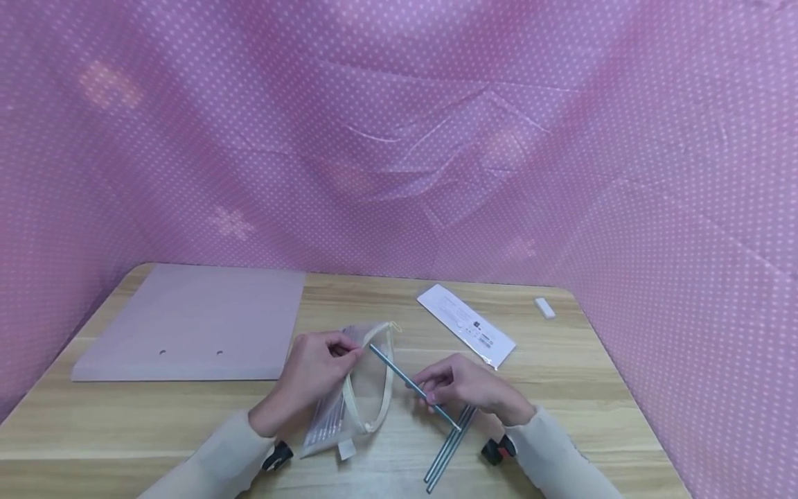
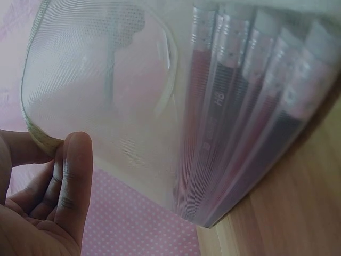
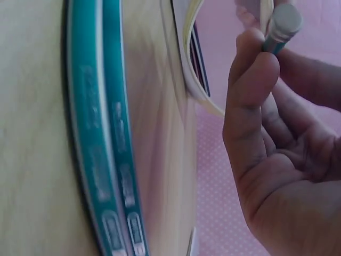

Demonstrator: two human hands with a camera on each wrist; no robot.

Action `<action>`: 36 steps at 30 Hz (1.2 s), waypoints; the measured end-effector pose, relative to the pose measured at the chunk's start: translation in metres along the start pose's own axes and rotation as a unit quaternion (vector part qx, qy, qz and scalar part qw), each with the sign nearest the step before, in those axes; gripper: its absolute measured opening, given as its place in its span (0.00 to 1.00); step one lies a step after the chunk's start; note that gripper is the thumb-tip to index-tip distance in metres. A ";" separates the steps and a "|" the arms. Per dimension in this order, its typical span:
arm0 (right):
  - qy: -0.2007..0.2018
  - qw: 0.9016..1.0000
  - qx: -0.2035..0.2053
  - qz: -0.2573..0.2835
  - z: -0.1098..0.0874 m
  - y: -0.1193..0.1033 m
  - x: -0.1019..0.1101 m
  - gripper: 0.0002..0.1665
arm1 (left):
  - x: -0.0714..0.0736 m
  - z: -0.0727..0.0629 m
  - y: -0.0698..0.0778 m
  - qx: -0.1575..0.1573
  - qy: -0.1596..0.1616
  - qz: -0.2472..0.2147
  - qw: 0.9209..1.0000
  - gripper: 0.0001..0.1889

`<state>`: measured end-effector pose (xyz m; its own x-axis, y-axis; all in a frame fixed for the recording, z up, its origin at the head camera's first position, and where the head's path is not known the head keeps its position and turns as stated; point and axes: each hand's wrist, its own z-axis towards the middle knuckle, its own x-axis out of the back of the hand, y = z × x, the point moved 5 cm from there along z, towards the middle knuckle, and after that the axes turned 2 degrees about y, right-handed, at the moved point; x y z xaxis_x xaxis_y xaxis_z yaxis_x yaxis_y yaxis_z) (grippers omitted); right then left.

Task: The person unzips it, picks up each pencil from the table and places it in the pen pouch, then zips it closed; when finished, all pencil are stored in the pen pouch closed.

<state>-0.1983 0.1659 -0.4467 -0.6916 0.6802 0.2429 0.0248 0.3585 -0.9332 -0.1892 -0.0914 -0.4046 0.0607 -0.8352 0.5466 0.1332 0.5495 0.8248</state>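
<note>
My left hand [image 1: 318, 367] pinches the pale yellow rim of a see-through mesh pouch [image 1: 368, 409] between thumb and finger, and its mouth stands open. Inside the pouch, several pencils with white eraser ends [image 2: 224, 101] lie side by side, seen through the mesh in the left wrist view. My right hand [image 1: 464, 384] holds a green pencil [image 1: 396, 369] at a slant, its far tip at the pouch mouth. In the right wrist view the near end of this pencil [image 3: 285, 24] shows a whitish eraser. Two more green pencils [image 1: 444, 457] lie on the table below my right hand.
A flat pale board [image 1: 206, 319] with two small holes covers the table's back left. A white printed packet [image 1: 466, 326] lies behind my right hand, and a small white block [image 1: 545, 308] at the back right. Pink dotted cloth [image 1: 399, 152] hangs around the wooden table [image 1: 561, 374].
</note>
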 end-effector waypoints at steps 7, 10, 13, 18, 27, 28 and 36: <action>0.014 0.994 -0.001 0.111 0.010 0.002 -0.009 0.27 | 0.001 -0.001 0.001 -0.011 0.004 0.006 1.000 0.02; 0.023 0.988 -0.006 0.156 0.015 0.000 -0.016 0.30 | 0.001 -0.002 0.002 -0.005 0.003 0.005 1.000 0.03; 0.032 0.984 -0.006 0.176 0.019 -0.005 -0.025 0.31 | 0.000 -0.002 0.002 0.005 -0.005 0.001 1.000 0.05; 0.051 0.981 -0.010 0.189 0.028 -0.015 -0.040 0.32 | -0.001 -0.002 0.003 0.008 -0.014 -0.004 1.000 0.04; 0.071 0.979 -0.011 0.190 0.040 -0.023 -0.055 0.30 | -0.001 -0.002 0.004 -0.005 -0.012 0.002 1.000 0.05; 0.069 0.978 -0.011 0.195 0.041 -0.023 -0.056 0.30 | -0.001 -0.002 0.004 -0.006 -0.013 0.001 1.000 0.05; 0.033 0.967 -0.013 0.251 0.043 -0.026 -0.062 0.31 | -0.003 -0.005 0.006 0.012 -0.038 -0.014 0.999 0.03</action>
<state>-0.1875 0.0870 -0.4493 -0.5400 0.8118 -0.2220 0.3639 -0.0126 -0.9314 -0.1839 -0.0856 -0.4026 -0.0178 -0.8462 0.5326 0.1103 0.5278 0.8422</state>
